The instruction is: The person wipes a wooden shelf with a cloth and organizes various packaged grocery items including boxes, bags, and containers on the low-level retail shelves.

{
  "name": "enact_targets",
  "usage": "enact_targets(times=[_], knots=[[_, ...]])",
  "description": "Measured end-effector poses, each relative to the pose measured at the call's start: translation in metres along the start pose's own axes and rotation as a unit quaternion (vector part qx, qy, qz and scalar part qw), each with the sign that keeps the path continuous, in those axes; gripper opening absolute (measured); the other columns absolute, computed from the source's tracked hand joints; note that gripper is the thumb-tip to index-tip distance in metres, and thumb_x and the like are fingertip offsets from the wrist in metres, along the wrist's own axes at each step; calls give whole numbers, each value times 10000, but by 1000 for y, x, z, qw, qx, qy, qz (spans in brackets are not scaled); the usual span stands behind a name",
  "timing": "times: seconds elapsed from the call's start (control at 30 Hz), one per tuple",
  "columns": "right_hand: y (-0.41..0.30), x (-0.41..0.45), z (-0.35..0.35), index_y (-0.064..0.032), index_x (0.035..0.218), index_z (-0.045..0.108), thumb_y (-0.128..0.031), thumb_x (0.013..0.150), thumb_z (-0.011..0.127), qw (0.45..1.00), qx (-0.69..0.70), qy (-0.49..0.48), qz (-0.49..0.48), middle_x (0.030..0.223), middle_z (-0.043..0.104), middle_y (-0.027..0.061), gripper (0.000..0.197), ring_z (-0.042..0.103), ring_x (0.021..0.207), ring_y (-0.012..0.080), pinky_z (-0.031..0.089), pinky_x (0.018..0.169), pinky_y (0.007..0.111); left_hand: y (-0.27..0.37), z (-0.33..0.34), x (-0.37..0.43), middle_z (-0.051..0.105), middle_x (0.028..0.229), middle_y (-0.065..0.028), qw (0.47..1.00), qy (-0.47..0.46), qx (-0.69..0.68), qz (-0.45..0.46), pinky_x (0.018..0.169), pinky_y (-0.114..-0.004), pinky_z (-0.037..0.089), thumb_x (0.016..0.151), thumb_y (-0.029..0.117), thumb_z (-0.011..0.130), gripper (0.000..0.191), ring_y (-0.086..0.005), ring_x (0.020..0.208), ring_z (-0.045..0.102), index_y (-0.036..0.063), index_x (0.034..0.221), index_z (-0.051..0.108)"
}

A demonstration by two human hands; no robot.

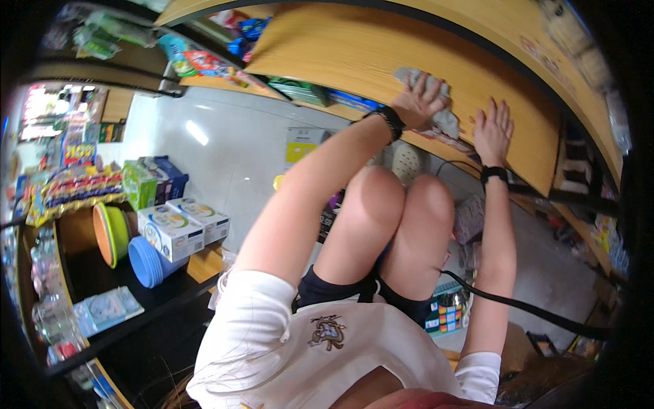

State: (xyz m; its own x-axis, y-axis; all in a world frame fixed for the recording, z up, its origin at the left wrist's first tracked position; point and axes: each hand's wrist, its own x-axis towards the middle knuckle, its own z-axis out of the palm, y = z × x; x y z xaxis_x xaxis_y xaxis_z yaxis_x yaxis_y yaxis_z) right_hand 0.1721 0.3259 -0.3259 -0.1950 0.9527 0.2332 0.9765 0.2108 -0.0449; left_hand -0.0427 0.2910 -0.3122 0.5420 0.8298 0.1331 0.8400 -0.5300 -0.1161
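My left hand lies spread over a crumpled grey cloth, pressing it against a wood-grain shelf board. The cloth shows past the fingertips and below the palm, towards the board's front edge. To the right, my right hand rests palm down on the same board, holding nothing. Each wrist wears a dark band. Beneath the board, green packs and blue packs show in part on a lower shelf.
Colourful bags sit left of the board. A higher shelf curves above it. White boxes, blue plastic tubs and an orange-and-green basin stand on shelving at left. A black cable crosses by my right arm.
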Motion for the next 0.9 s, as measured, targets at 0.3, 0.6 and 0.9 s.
enact_targets(times=[0.3, 0.6, 0.9], knots=[[4, -2, -1, -118, 1297, 240, -374, 882, 250, 1000, -8, -25, 0, 1366, 163, 148, 488, 118, 1274, 256, 85, 1025, 393, -60, -8, -46, 223, 1344, -27, 997, 49, 15, 63, 919, -449, 340, 719, 213, 543, 609, -249, 1204, 288, 296, 1249, 255], [9, -2, 5, -141, 1301, 236, -367, 886, 259, 1000, 3, 0, -16, 1359, 187, 133, 473, 147, 1264, 258, 111, 1016, 404, -159, -14, -119, 215, 1356, -34, 998, -41, 40, -25, 966, -403, 275, 584, 459, 640, 826, -256, 1217, 272, 257, 1275, 236], [9, -3, -1, -115, 1299, 238, -341, 888, 265, 1000, 2, -11, -24, 1347, 203, 156, 469, 155, 1260, 272, 125, 1009, 425, -268, 17, -215, 364, 1249, -83, 935, -27, 255, -246, 740, -338, 482, 793, 153, 428, 382, -287, 1004, 470, 210, 1169, 401]])
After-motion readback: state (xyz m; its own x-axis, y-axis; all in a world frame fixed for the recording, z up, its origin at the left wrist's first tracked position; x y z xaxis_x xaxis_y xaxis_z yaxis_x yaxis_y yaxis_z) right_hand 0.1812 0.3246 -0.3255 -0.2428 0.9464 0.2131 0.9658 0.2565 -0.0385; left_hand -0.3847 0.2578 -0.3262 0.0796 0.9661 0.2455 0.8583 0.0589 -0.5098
